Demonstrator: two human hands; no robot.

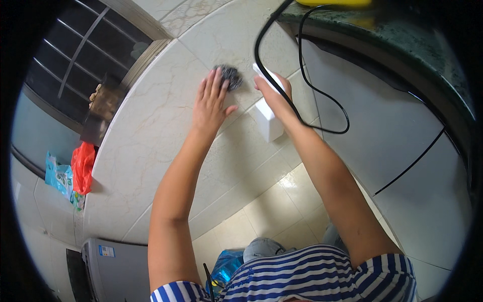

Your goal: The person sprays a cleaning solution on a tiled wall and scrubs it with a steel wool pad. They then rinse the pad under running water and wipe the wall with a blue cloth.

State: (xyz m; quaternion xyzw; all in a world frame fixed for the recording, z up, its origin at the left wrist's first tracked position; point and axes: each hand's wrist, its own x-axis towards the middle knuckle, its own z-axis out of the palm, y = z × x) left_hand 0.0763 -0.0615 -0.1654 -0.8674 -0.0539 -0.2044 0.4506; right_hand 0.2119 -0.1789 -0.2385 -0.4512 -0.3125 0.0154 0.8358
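Observation:
My left hand (pixel 211 96) lies with its fingers over a dark grey scourer (pixel 234 77), probably steel wool, and presses it against the pale marbled wall tiles (pixel 162 128). The fingertips cover part of the scourer's left side. To the right, my right hand (pixel 278 92) grips a white bottle (pixel 268 122) that looks like a spray bottle. Its square lower body shows below the hand and its white top points up toward the wall. My fingers hide the middle of the bottle.
A black cable (pixel 260 37) loops across my right forearm from above. At the right are a dark green stone countertop (pixel 377 22) and a grey panel (pixel 362 98). Red (pixel 83 166) and turquoise (pixel 58 175) plastic bags sit at the left by a barred window (pixel 83 41).

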